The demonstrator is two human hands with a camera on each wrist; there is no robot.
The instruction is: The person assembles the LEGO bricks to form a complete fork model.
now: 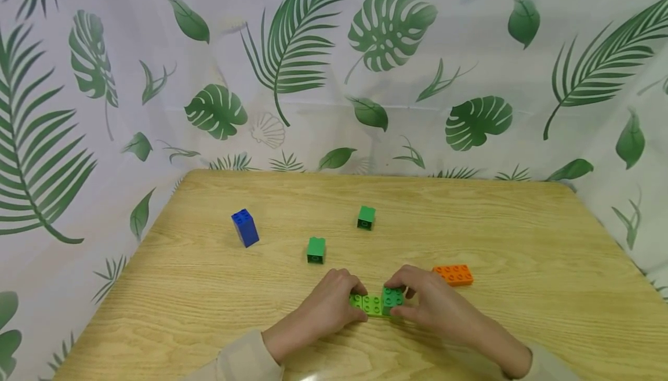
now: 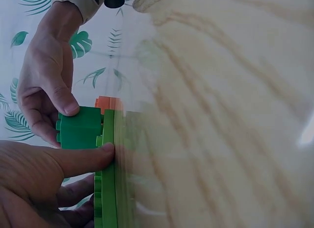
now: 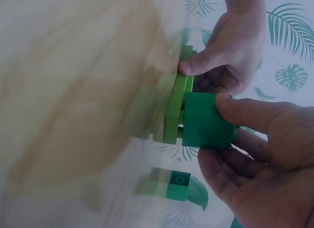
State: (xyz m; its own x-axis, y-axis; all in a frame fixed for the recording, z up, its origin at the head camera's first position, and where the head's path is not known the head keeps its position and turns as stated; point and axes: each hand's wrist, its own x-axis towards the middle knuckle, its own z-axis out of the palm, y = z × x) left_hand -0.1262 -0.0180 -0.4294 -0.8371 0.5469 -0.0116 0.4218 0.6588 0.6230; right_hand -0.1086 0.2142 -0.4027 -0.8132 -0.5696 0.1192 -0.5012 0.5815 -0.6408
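Observation:
A low light green strip of toy building bricks lies on the wooden table, its studs up and a seam across it. My left hand grips its left part, with the thumb along the near side. Between thumb and fingers my right hand pinches a dark green building brick over the strip's right end. In the right wrist view, the strip's studs show in a narrow gap beneath this dark green brick. The far fingers of both hands are partly hidden.
Two more green bricks lie on their sides beyond my hands, one farther back. A tall blue brick stands at the back left. Just beyond my right hand is an orange brick. A leaf-patterned curtain surrounds the table.

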